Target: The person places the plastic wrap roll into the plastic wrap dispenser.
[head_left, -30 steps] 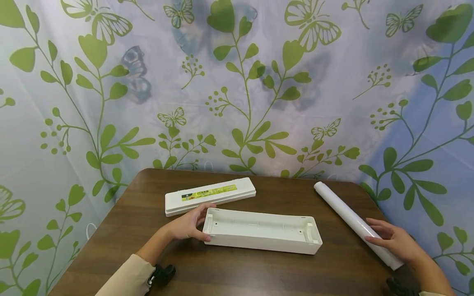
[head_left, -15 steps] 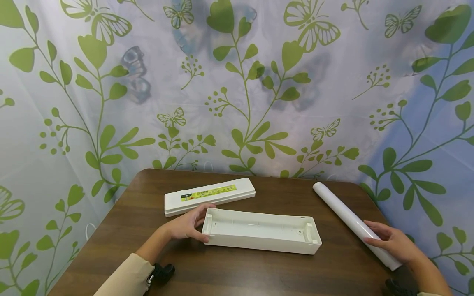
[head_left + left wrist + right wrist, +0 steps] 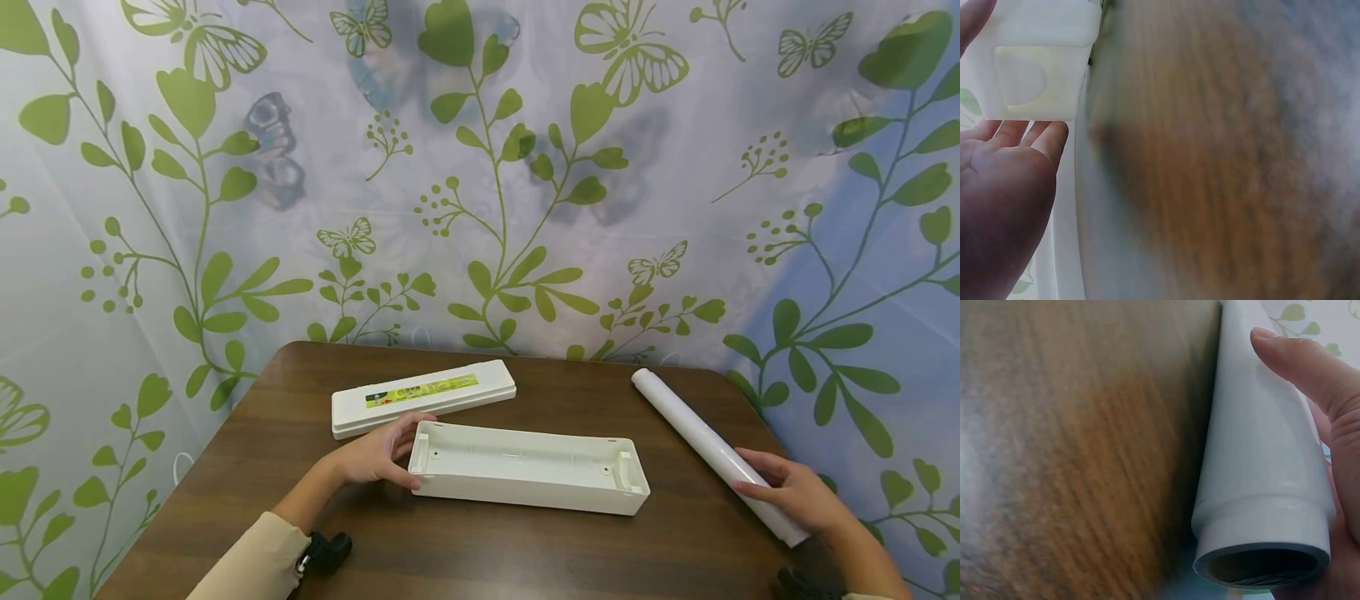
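Note:
A long white plastic box [image 3: 528,492], like a cling film dispenser base, lies open side up at the table's middle. My left hand [image 3: 378,454] grips its left end, thumb on the near side and fingers at the back. In the left wrist view the box's end wall [image 3: 1041,81] shows beside that hand [image 3: 1004,200]. On the right a white cling film roll [image 3: 693,425] lies slanted. My right hand [image 3: 802,498] holds its near part, thumb along the near-left side. The roll's hollow core [image 3: 1266,565] faces the right wrist camera; some fingers hide behind the roll.
Behind the box a white lid [image 3: 487,379] with a yellow-green label [image 3: 423,390] lies on the brown wooden table [image 3: 570,550]. A patterned curtain [image 3: 480,208] with green leaves and butterflies hangs along the table's far edge. Black wrist gear [image 3: 328,552] sits by the left sleeve.

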Available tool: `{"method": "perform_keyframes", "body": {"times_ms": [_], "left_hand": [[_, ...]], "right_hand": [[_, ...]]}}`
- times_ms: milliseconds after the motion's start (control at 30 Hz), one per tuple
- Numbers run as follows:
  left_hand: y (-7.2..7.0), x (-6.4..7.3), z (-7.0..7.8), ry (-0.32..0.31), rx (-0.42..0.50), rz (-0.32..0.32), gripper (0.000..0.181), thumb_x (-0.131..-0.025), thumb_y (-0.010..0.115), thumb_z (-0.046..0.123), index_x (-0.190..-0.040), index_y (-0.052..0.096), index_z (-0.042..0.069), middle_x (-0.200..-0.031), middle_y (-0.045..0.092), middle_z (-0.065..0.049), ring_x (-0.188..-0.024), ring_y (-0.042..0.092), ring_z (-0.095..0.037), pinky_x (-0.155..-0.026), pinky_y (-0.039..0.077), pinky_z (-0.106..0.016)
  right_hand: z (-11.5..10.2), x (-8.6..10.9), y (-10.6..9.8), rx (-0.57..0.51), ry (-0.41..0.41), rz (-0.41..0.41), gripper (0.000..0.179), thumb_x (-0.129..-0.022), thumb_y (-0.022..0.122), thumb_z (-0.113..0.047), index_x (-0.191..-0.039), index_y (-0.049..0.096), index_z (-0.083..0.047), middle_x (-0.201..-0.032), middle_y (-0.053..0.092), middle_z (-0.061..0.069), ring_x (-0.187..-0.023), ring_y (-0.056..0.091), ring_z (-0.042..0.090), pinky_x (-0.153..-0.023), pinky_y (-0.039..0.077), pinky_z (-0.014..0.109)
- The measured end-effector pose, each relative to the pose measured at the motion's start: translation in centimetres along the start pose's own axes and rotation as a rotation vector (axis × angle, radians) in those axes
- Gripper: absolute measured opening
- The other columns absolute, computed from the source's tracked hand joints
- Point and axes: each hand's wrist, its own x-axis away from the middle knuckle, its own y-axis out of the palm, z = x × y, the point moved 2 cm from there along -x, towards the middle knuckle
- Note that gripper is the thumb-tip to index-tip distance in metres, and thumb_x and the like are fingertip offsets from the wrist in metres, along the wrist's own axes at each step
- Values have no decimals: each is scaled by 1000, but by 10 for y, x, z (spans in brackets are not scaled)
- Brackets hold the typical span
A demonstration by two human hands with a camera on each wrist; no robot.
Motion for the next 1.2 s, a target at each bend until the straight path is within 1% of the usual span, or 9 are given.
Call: {"method": "perform_keyframes", "body": {"times_ms": [167, 300, 600, 767, 900, 1000, 1200], "left_hand": [[-2, 0, -1, 2, -2, -4, 101, -84, 83, 4, -158, 15, -1, -158, 33, -23, -151, 30, -44, -110, 46, -31], [-2, 0, -1, 15, -9, -5, 99, -84, 83, 4, -157, 17, -2, -157, 34, -25, -150, 31, -45, -110, 46, -30], [-2, 0, 0, 24, -9, -5, 95, -83, 84, 4, -156, 23, 2, -156, 35, -25, -149, 32, -45, -109, 47, -30], [-1, 1, 0, 32, -6, -6, 93, -83, 83, 3, -155, 24, 1, -155, 35, -27, -148, 32, -46, -109, 47, -31], [0, 1, 0, 22, -11, -2, 93, -83, 84, 5, -155, 25, 3, -155, 36, -25, -149, 33, -43, -109, 47, -28], [1, 1, 0, 19, -16, 1, 93, -83, 84, 5, -155, 26, 4, -155, 37, -23, -148, 34, -42, -108, 47, -27], [1, 0, 1, 25, -16, 2, 92, -82, 84, 5, -154, 27, 4, -155, 37, -22, -149, 34, -41, -108, 47, -27]], "right_hand": [[-4, 0, 2, 13, -23, 14, 70, -93, 77, -31, -145, 50, 8, -130, 65, 31, -90, 55, -12, -69, 50, 20], [-6, 1, 3, 20, -19, 27, 70, -93, 77, -32, -145, 51, 8, -130, 64, 32, -90, 54, -13, -69, 49, 20], [-6, 1, 4, 29, 17, 46, 72, -93, 77, -35, -147, 50, 5, -134, 62, 33, -90, 54, -14, -68, 50, 20], [-9, 2, 5, 13, 5, 57, 72, -92, 77, -33, -146, 50, 6, -133, 62, 34, -91, 54, -15, -68, 51, 20], [-5, 2, 6, 7, -15, 68, 70, -93, 77, -31, -146, 51, 6, -132, 63, 33, -91, 55, -14, -68, 51, 21], [-3, 1, 7, 6, -14, 81, 70, -92, 78, -32, -146, 52, 4, -132, 64, 32, -91, 55, -15, -68, 51, 20], [-3, 1, 7, -8, -13, 81, 70, -93, 77, -31, -147, 50, 5, -135, 61, 33, -92, 55, -15, -68, 51, 21]]}}
